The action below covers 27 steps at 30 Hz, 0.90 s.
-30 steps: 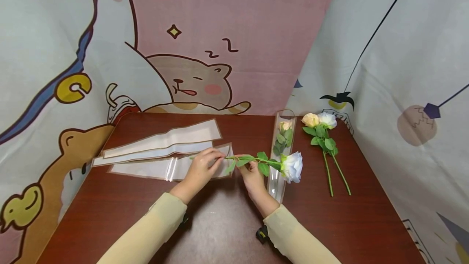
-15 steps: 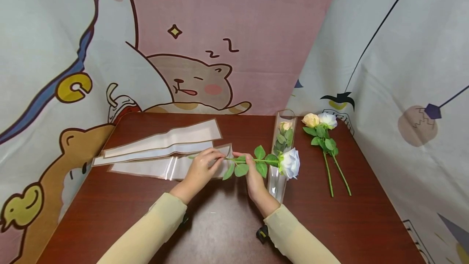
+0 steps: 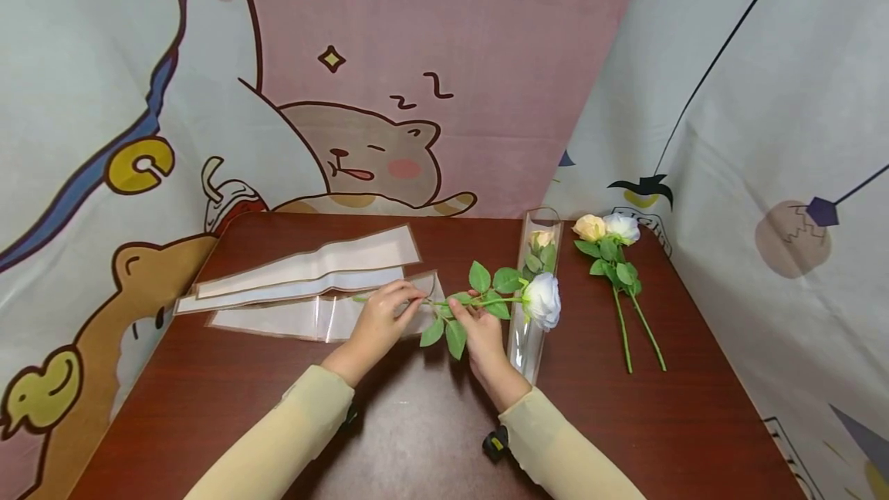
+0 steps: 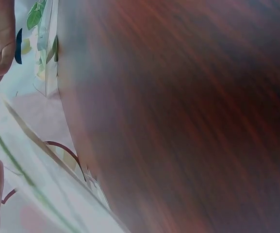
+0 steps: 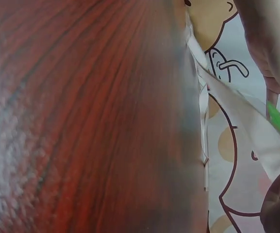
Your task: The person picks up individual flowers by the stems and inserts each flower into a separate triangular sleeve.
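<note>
A white artificial rose (image 3: 542, 301) with green leaves lies crosswise in front of me, its bloom to the right. My right hand (image 3: 484, 336) pinches its stem among the leaves. My left hand (image 3: 380, 316) pinches the open end of a clear flower sleeve (image 3: 278, 322) with a brown edge. The lower stem (image 4: 8, 153) runs inside this sleeve in the left wrist view. In the right wrist view the sleeve (image 5: 246, 116) slants up from the table towards both hands. Several leaves hang outside the sleeve mouth, between the hands.
Two more flat sleeves (image 3: 340, 257) lie at the back left. Right of my right hand, a filled sleeve (image 3: 525, 357) holds a peach rose (image 3: 542, 238). Further right lie a peach rose (image 3: 589, 227) and a white rose (image 3: 621, 228). Patterned cloth (image 3: 500, 83) hangs behind the table.
The rose has shifted left and slightly away from me, and its leaves have turned. My right fingers have changed their hold on the stem. The left hand has stayed in place.
</note>
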Each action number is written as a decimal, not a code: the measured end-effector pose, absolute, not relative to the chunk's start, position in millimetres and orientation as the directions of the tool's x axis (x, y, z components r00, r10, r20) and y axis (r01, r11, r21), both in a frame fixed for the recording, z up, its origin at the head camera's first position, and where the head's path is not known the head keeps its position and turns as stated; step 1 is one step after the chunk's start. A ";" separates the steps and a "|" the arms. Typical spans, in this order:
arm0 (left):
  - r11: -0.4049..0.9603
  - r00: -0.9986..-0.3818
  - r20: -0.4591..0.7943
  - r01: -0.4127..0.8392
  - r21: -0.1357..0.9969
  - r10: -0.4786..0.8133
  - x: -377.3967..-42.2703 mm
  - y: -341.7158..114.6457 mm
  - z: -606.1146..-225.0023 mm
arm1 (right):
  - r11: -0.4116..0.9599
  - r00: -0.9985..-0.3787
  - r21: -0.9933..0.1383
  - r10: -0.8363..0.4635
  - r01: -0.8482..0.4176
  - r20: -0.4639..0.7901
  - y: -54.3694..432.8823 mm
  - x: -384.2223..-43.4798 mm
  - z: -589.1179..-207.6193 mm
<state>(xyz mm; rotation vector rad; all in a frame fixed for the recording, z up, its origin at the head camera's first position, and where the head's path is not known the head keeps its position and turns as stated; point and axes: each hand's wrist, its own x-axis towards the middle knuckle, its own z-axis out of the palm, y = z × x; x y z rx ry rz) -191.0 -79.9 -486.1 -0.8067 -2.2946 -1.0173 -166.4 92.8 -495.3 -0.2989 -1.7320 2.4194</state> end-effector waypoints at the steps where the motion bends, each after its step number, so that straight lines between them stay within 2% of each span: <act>1: 0.544 -0.698 0.645 0.688 0.481 0.312 -191.2 -80.2 -486.3 | -0.329 -0.960 -0.944 0.266 -0.001 -0.092 92.8 -166.7 -495.5; 4: 0.543 -0.693 0.650 0.692 0.477 0.312 -191.1 -80.5 -486.3 | -0.347 -0.949 -0.938 0.303 -0.020 -0.092 93.7 -166.8 -496.0; 10: 0.549 -0.712 0.628 0.675 0.493 0.313 -190.9 -81.0 -486.5 | -0.346 -0.962 -0.932 0.274 -0.110 0.011 97.9 -166.8 -496.9; 22: 0.543 -0.703 0.642 0.683 0.488 0.307 -190.3 -80.0 -486.8 | -0.369 -0.989 -0.928 0.144 -0.040 -0.015 105.9 -164.5 -496.3; 27: 0.557 -0.704 0.643 0.677 0.481 0.301 -190.3 -80.9 -486.9 | -0.350 -0.968 -0.936 0.246 -0.042 -0.049 106.0 -166.5 -498.7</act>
